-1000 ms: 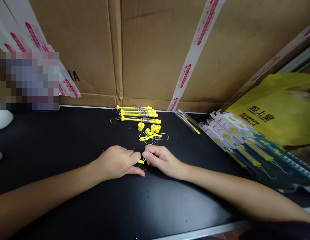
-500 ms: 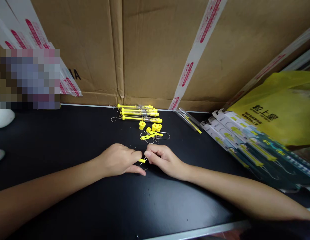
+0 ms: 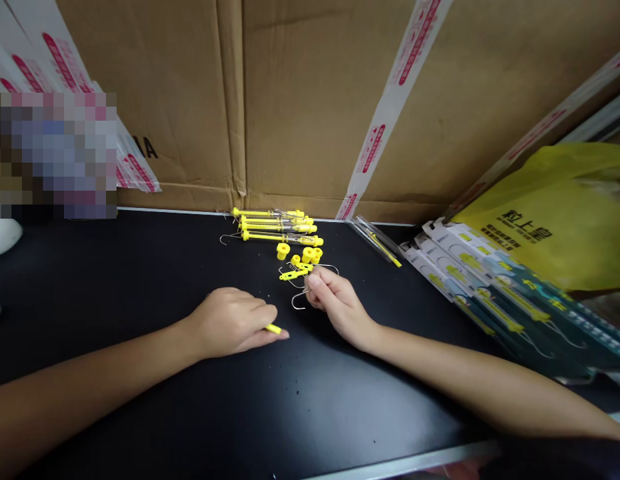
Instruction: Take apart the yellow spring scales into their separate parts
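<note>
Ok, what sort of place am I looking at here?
Probably an improvised tabletop workspace: small yellow parts on a black table, printed packages to the right, and taped cardboard standing behind.

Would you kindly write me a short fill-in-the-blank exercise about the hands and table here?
1. The small stick in the left hand is ____ in colour.
2. The bent metal wire is held in the ____ hand.
3. The tabletop is coloured ____.
4. The brown surface behind it is made of ____.
Missing words: yellow; right; black; cardboard.
</note>
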Demonstrator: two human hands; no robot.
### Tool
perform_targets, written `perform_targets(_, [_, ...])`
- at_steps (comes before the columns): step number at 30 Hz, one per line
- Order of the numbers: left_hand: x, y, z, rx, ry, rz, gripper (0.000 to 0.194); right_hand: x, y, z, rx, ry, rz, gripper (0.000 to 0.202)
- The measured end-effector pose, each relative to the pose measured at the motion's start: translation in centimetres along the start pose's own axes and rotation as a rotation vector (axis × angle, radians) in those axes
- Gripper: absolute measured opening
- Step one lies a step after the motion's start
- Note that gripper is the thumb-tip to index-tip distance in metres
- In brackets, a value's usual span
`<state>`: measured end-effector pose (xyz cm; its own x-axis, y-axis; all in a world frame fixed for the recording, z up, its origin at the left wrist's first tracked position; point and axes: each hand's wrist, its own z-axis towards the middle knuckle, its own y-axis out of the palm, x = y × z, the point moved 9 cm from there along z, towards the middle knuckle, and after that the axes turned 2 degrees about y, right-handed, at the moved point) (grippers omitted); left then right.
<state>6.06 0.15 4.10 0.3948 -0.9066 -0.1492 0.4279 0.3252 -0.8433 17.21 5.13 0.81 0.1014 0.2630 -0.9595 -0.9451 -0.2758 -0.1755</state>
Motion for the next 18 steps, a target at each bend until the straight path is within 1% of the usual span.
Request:
perform_targets(4, [-2.5,-0.4,-0.3,0.056,-0.18,-0.053,0.041,-0.3,-0.9,-0.3,0.1,-0.018,0.009,0.028])
perform_targets(7, [-4.5,-0.5,-0.8,0.084,-0.339,-0.09,0.037,-0.8,-1.4,-0.3,0.156,-0.062,-0.075,0.023])
perform_targets(9, [-5.5,-0.5,-1.2,0.085,-0.427,-0.101,0.035,-1.5,-1.5,-0.2,0.156,-0.125,-0.17,0.02])
perform_targets(11, [-6.2,-0.3,-1.3,0.074,-0.482,-0.101,0.033,-2.2,-1.1,0.0,0.111,-0.203,-0.294,0.017])
perform_targets(14, [-6.5,0.1,-1.2,0.048,-0.496,-0.086,0.027,-3.0,-0.2,0.4,0.018,-0.321,-0.501,0.012])
perform_targets(16, [-6.1,0.4,-1.0,0.03,-0.441,-0.063,0.021,-3.3,-0.1,0.5,0.006,-0.398,-0.64,0.012])
perform_targets(18, [-5.3,0.6,-0.9,0.012,-0.357,-0.029,0.014,-3.3,-0.1,0.6,0.024,-0.445,-0.786,0.012])
